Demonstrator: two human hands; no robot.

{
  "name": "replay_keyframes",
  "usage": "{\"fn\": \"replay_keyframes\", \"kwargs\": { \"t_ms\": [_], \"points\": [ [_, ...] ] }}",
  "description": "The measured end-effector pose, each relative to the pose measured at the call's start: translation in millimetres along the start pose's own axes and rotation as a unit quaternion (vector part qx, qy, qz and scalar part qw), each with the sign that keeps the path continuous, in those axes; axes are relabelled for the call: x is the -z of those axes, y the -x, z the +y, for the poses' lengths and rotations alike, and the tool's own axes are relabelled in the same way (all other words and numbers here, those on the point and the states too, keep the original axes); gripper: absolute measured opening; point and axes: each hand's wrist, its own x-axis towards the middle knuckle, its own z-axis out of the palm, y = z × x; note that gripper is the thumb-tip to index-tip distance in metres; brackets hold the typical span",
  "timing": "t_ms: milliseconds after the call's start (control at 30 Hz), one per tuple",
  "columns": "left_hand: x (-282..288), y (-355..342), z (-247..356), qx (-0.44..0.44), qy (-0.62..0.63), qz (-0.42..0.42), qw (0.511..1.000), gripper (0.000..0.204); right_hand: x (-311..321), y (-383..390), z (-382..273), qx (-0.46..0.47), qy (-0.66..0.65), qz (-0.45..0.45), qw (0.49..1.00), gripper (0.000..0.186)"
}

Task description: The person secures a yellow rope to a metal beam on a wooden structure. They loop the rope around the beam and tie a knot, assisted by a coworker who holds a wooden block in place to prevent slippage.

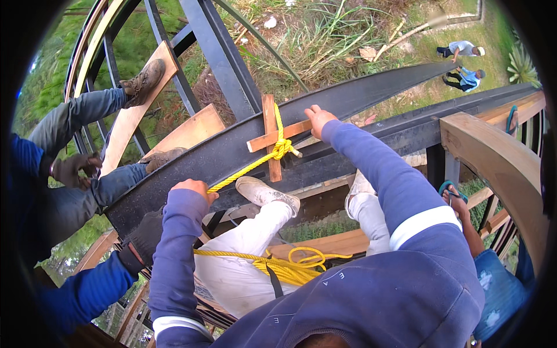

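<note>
A long black steel beam (371,87) crosses in front of me at an angle. On it two wooden sticks (270,116) form a cross, bound by a knotted yellow rope (283,148). My left hand (197,190) is closed at the beam's lower left, on the rope leading from the knot. My right hand (320,119) has its fingers curled at the beam beside the right end of the horizontal stick; whether it holds stick, beam or both is unclear. More yellow rope (290,272) lies looped across my white trousers (232,272).
Curved frames (226,64), plywood pieces (180,130) and a timber arch (493,156) surround me, high above grass. A gloved co-worker (69,171) sits left; another's sandalled foot (455,197) is at right. Two people (464,78) stand below at the beam's far end.
</note>
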Motion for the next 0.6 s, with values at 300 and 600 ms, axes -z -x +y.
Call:
{"fn": "replay_keyframes", "kwargs": {
  "t_ms": [300, 600],
  "points": [
    [-5, 64, -16, -0.037, 0.067, -0.042, 0.996, 0.042, 37, 154, -133, 0.031, -0.123, -0.177, 0.976, 0.05],
    [-26, 63, 0, -0.096, 0.236, -0.13, 0.958, 0.042, -32, 263, -351, 0.078, -0.518, -0.179, 0.833, 0.053]
  ]
}}
